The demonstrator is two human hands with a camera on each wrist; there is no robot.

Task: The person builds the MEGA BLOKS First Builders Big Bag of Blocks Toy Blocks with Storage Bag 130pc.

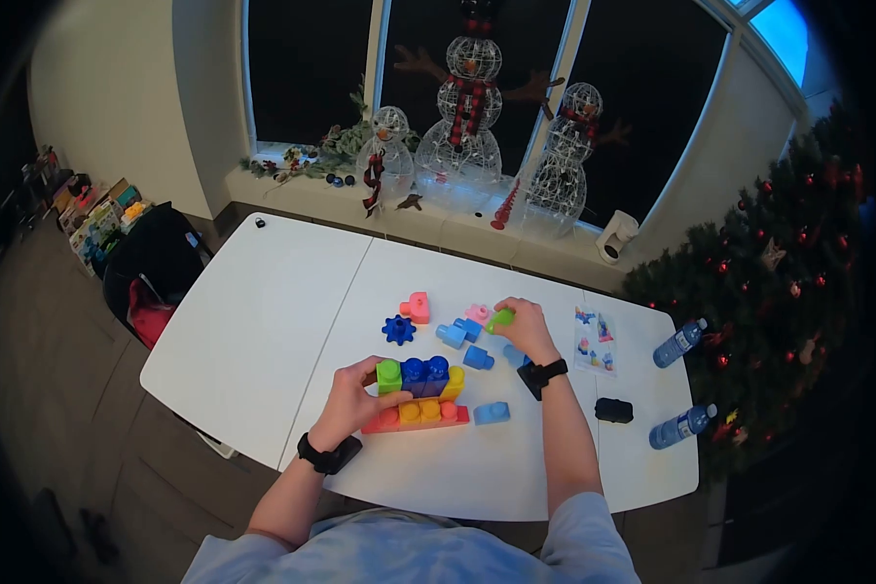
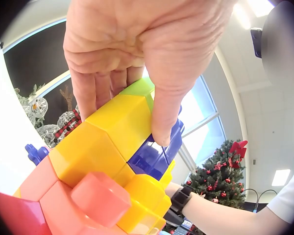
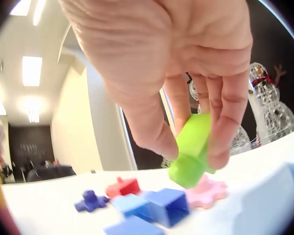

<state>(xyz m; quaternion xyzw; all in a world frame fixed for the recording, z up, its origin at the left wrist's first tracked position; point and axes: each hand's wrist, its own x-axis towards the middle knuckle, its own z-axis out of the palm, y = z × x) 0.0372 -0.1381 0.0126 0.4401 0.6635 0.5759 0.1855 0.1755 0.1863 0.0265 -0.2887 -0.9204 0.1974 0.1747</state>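
Note:
My left hand (image 1: 348, 401) grips the upper part of a stack of toy building blocks. Its thumb presses a dark blue block (image 2: 149, 157) while the fingers reach round the far side, near a lime green block (image 1: 388, 374). Lower in the stack are yellow blocks (image 2: 95, 142) and a coral red one (image 2: 100, 196). Out to the right, my right hand (image 1: 529, 331) pinches a loose lime green block (image 3: 192, 147) between thumb and fingers. That block is tilted, held just above the loose pieces and close to a pink gear-shaped piece (image 3: 206, 192).
Loose blue blocks (image 1: 477, 357), a light blue block (image 1: 492, 414), a dark blue gear piece (image 1: 398, 330) and a coral block (image 1: 416, 308) lie around the stack. Farther right are a picture sheet (image 1: 595, 341), a black case (image 1: 613, 410) and water bottles (image 1: 681, 426).

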